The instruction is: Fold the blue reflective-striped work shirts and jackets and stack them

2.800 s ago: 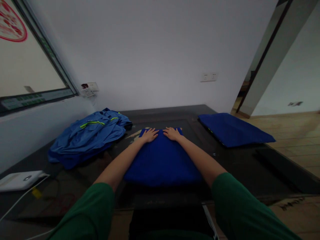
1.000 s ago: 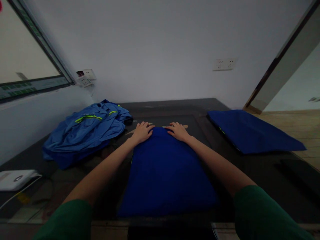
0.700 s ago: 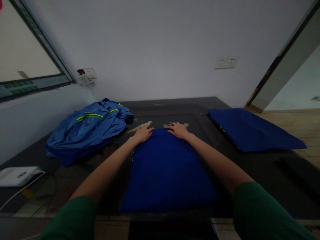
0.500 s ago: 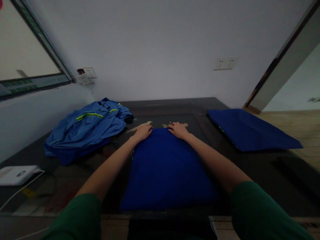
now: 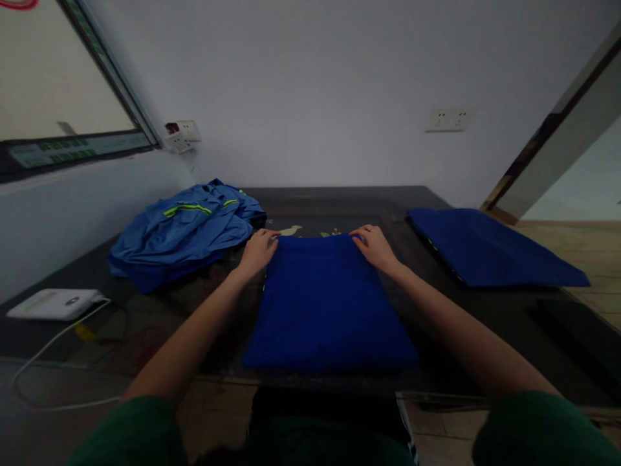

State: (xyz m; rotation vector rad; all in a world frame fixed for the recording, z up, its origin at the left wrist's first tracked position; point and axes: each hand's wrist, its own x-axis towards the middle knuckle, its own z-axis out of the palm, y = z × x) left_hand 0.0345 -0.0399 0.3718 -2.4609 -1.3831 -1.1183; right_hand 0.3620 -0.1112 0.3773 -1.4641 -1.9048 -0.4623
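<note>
Pinching the far corners of the folded blue garment (image 5: 327, 304) on the dark surface (image 5: 339, 202) before you with your left hand (image 5: 258, 251) and right hand (image 5: 376, 248), draw both corners evenly outward so that edge lies straight

A plain deep-blue folded cloth (image 5: 330, 304) lies smooth and flat on the bench (image 5: 315, 200), its near edge close to the front, a yellow-green fleck on its left side, its far corners gripped by the left hand (image 5: 259, 251) and right hand (image 5: 374, 249).
</note>
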